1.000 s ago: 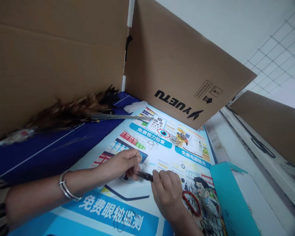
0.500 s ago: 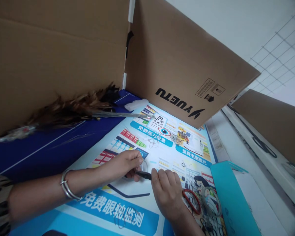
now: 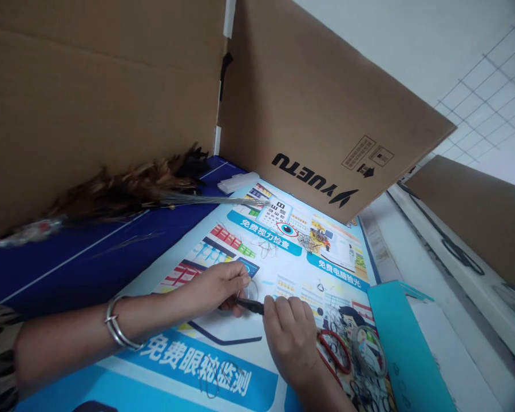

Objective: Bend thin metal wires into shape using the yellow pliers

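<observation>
My left hand is closed in a pinch on a thin wire, which curves out in a loop past the fingertips. My right hand grips a pair of pliers with narrow dark jaws. Their tips meet the wire at my left fingers; whether they are clamped on it is too small to tell. The handles are hidden inside my right fist. Beside my right wrist lie red loop-shaped handles, whose tool I cannot make out, and a coil of pale wire.
Brown feathers and a bundle of straight wires lie along the cardboard wall. Loose wire bits rest on the printed sheet. A second cardboard panel stands behind. At right is a teal box.
My right hand and the pliers have shifted very slightly left. My left hand keeps its pinch on the wire in the same place.
</observation>
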{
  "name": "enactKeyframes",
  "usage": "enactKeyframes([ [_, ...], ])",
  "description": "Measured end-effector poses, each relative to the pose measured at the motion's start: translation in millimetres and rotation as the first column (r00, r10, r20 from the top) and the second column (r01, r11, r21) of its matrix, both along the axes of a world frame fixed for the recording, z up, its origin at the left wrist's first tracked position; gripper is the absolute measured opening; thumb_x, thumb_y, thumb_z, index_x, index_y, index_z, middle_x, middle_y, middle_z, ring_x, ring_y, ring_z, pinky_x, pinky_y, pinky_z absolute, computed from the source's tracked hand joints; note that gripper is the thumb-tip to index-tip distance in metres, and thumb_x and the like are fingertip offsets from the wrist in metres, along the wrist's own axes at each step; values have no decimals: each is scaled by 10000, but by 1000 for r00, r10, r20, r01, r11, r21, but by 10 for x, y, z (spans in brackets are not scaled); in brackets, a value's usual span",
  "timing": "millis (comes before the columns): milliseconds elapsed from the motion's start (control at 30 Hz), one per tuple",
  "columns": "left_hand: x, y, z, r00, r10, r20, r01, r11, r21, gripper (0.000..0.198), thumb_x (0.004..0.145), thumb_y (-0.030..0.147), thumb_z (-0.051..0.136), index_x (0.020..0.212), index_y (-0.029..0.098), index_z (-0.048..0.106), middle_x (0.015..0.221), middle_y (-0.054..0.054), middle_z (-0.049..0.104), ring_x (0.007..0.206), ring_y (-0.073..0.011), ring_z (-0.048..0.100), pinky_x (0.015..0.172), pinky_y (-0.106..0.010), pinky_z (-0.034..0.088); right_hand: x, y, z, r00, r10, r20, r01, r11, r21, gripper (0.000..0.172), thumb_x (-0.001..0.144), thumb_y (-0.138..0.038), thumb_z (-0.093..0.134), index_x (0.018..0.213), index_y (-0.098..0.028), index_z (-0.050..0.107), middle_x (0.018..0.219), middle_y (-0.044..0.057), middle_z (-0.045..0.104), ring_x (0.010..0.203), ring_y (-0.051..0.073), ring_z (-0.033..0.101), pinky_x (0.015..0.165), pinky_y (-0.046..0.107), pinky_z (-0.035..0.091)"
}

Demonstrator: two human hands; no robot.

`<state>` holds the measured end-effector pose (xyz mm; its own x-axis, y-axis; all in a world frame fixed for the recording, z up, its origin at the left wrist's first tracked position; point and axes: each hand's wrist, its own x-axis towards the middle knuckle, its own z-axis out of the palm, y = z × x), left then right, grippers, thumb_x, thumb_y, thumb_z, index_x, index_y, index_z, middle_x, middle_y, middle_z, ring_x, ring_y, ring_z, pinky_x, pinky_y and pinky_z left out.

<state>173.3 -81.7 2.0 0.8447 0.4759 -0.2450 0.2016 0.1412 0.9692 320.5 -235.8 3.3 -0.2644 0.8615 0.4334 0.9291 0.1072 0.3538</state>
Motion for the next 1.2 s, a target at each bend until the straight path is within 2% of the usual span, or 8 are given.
enactKeyframes([
  [233, -9, -8, 8, 1000, 3, -11, -2, 1000, 31, 328, 864, 501, 468, 775, 186, 452, 734, 26, 592, 577, -162, 672, 511, -235, 419, -33, -19, -78, 995, -97, -8, 96, 993, -67, 245, 869, -153, 548, 1112, -135, 582, 781, 56, 534, 707, 205, 439, 620, 372, 323],
  [400, -11, -2, -18, 1000, 2, -27, 1, 993, 119, 291, 894, 464, 431, 791, 194, 456, 741, 19, 610, 594, -179, 686, 509, -240, 420, -70, -28, -104, 992, -115, -51, 112, 992, -64, 227, 847, -129, 558, 1072, -136, 584, 789, 58, 539, 713, 212, 451, 615, 367, 326],
  [600, -37, -16, -6, 1000, -20, -3, 20, 973, 230, 261, 916, 421, 410, 779, 205, 461, 748, 18, 619, 620, -172, 669, 552, -256, 446, -125, -25, -81, 978, -143, -153, 132, 988, -78, 138, 839, -147, 576, 977, -160, 581, 774, 52, 552, 715, 217, 472, 635, 355, 338],
  [767, -53, -25, 31, 998, -52, 24, 42, 946, 322, 246, 930, 385, 388, 775, 211, 467, 737, 9, 635, 659, -175, 647, 618, -276, 460, -151, -27, -77, 938, -199, -285, 161, 975, -150, 80, 845, -207, 591, 922, -187, 579, 776, 44, 581, 711, 209, 503, 615, 320, 322],
  [867, -60, -27, 70, 998, -68, 3, 61, 916, 397, 240, 937, 367, 380, 783, 212, 479, 715, 8, 640, 679, -178, 639, 640, -277, 452, -151, -28, -63, 897, -249, -365, 171, 957, -233, 32, 846, -229, 588, 849, -198, 583, 764, 35, 598, 697, 196, 518, 596, 297, 300],
  [1000, -68, -30, 98, 995, -99, -26, 100, 881, 463, 239, 950, 359, 369, 799, 214, 485, 706, 14, 643, 686, -171, 630, 647, -266, 439, -137, -12, 4, 815, -335, -473, 156, 913, -378, 79, 843, -261, 585, 793, -201, 592, 750, 21, 618, 680, 170, 535, 583, 267, 273],
  [1100, -77, -31, 96, 991, -129, -34, 129, 863, 488, 244, 961, 361, 349, 811, 218, 477, 716, 17, 642, 693, -167, 630, 649, -256, 428, -120, 17, 91, 718, -413, -560, 104, 859, -501, 131, 836, -285, 598, 739, -198, 583, 713, -4, 602, 644, 133, 516, 561, 241, 248],
  [1200, -90, -30, 102, 987, -144, -72, 160, 820, 550, 256, 964, 366, 327, 806, 220, 465, 729, 10, 634, 699, -174, 615, 645, -257, 405, -100, 49, 164, 604, -482, -634, 27, 808, -588, 233, 821, -281, 605, 632, -181, 511, 615, -39, 515, 583, 95, 457, 531, 223, 217],
])
